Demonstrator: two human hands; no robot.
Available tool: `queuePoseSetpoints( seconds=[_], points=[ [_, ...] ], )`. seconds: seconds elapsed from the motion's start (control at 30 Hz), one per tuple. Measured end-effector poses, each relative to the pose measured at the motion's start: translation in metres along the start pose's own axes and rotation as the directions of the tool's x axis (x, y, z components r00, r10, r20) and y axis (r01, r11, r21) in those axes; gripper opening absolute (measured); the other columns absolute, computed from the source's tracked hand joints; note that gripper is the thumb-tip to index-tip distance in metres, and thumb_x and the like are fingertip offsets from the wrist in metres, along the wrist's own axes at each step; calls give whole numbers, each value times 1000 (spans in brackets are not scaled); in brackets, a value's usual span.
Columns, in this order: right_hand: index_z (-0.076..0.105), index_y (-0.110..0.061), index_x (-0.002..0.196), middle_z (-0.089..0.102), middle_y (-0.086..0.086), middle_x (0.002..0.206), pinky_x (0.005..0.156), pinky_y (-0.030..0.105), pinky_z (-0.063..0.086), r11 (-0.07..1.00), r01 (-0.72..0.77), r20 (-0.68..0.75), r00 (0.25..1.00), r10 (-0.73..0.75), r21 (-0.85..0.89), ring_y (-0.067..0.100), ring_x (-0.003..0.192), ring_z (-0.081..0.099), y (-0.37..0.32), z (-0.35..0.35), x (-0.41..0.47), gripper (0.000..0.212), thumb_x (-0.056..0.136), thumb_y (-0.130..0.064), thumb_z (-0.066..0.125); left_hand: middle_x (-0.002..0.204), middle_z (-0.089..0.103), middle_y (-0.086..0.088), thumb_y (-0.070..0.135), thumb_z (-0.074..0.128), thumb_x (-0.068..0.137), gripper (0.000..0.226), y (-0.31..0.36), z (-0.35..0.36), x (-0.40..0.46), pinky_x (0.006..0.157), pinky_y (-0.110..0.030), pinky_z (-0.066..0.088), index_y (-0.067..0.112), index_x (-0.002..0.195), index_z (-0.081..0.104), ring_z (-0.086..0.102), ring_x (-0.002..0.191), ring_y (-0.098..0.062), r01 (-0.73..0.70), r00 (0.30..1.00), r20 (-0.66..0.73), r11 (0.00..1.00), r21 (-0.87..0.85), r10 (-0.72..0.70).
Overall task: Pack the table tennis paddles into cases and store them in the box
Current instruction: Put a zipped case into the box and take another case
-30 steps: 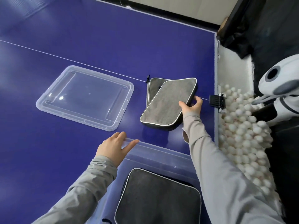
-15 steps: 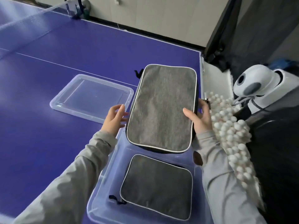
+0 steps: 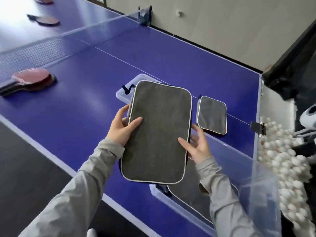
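I hold a large grey paddle case (image 3: 159, 132) with white piping, raised and tilted over the near end of the blue table. My left hand (image 3: 122, 129) grips its left edge with the thumb on top. My right hand (image 3: 196, 146) grips its right edge, thumb on top and fingers underneath. Below it stands the clear plastic box (image 3: 177, 209) with another grey case (image 3: 189, 194) lying inside. A third grey case (image 3: 212, 115) lies flat on the table to the right. Stacked red paddles (image 3: 32, 79) lie at the far left near the net.
The clear box lid (image 3: 124, 94) lies on the table, partly hidden behind the held case. The net (image 3: 51, 43) crosses the table; more paddles (image 3: 47, 21) lie beyond it. A mass of white balls (image 3: 282, 159) and a white ball machine (image 3: 307, 115) flank the right edge.
My right hand lifted the case off the table, and my left hand joined it. Both now hold it above the box. The view has swung up and left, revealing net and paddles.
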State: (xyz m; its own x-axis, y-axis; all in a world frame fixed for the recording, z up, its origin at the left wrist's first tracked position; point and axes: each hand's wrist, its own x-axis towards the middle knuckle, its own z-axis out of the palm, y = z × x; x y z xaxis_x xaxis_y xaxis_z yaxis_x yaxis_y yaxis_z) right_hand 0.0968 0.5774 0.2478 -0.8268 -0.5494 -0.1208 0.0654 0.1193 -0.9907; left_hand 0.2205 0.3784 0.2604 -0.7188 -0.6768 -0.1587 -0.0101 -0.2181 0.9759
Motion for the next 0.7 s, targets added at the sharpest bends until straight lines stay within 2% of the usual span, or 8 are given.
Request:
queuePoseSetpoints(
  seconds=[0.07, 0.17, 0.23, 0.3, 0.37, 0.47, 0.7],
  points=[
    [43, -20, 123, 59, 0, 87, 70, 18, 50, 997, -1, 36, 999, 4, -73, 0, 63, 60, 2, 40, -3, 53, 80, 4, 64, 82, 72, 4, 14, 66, 85, 49, 5, -47, -7, 66, -24, 55, 31, 126, 45, 67, 71, -9, -90, 995, -46, 994, 53, 93],
    [44, -13, 125, 55, 5, 104, 73, 13, 46, 962, 68, 64, 997, -53, -263, 9, 78, 58, 2, 106, -9, 50, 82, -2, 66, 92, 68, -7, 23, 69, 82, 56, 9, -122, -17, 82, -36, 51, 33, 129, 40, 64, 81, -20, -157, 981, -66, 952, 263, 180],
    [49, -12, 124, 54, 8, 113, 78, 19, 48, 928, 128, 85, 991, -105, -350, 15, 88, 55, -1, 158, -15, 45, 83, -7, 66, 92, 66, -3, 24, 67, 83, 56, 10, -172, -23, 87, -39, 49, 36, 130, 38, 63, 85, -20, -163, 977, -61, 897, 410, 205],
    [53, -14, 122, 54, 8, 110, 84, 27, 48, 886, 202, 101, 979, -175, -418, 15, 89, 54, -7, 205, -18, 40, 84, -10, 65, 87, 63, 4, 21, 66, 85, 57, 9, -212, -29, 85, -36, 48, 36, 132, 37, 62, 81, -17, -180, 972, -27, 816, 548, 233],
    [59, -15, 119, 53, 4, 99, 81, 21, 47, 852, 283, 94, 958, -270, -440, 12, 81, 55, -16, 249, -19, 34, 86, -13, 63, 86, 63, 2, 23, 66, 84, 59, 9, -248, -33, 84, -37, 48, 33, 134, 36, 62, 82, -25, -203, 970, 32, 736, 645, 240],
    [64, -16, 113, 52, 1, 89, 69, 2, 39, 825, 356, 98, 931, -350, -439, 4, 68, 52, -34, 298, -17, 26, 87, -17, 62, 86, 62, -2, 26, 65, 85, 60, 11, -284, -35, 83, -43, 49, 30, 137, 34, 62, 82, -31, -243, 967, 129, 643, 727, 219],
    [70, -14, 95, 56, 4, 92, 68, 0, 36, 784, 354, 157, 934, -320, -511, 11, 73, 52, -55, 340, 17, 12, 86, -17, 63, 112, 60, 14, 37, 60, 87, 62, 18, -317, -15, 83, -37, 48, 42, 138, 26, 61, 97, -23, -350, 937, 296, 486, 801, 188]
  ],
)
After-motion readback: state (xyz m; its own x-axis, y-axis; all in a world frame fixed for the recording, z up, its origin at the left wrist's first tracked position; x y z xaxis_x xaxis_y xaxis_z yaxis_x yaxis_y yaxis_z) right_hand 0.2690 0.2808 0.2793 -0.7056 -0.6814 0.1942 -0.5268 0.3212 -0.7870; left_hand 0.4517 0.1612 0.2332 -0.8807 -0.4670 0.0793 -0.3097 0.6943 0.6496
